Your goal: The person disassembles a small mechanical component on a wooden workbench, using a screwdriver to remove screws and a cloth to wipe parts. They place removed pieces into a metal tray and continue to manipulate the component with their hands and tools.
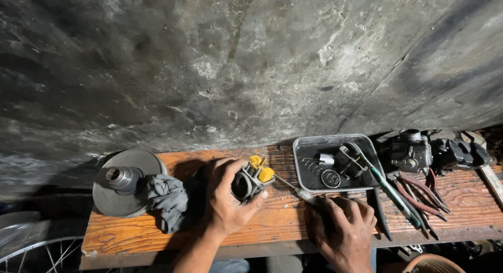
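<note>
My left hand [228,199] grips a small metal carburetor [250,182] with yellow plastic parts, held just above the wooden bench [131,231]. My right hand [343,228] is closed around the handle of a screwdriver [296,191], whose thin shaft points up-left to the carburetor. A grey rag [167,199] lies left of my left hand.
A round metal pulley disc [126,181] sits at the bench's left end. A metal tray [335,163] with small parts and a green-handled tool [390,189] stands right of centre. Further right lie a second carburetor [411,150], red-handled pliers [422,192] and dark parts. A stained concrete wall rises behind.
</note>
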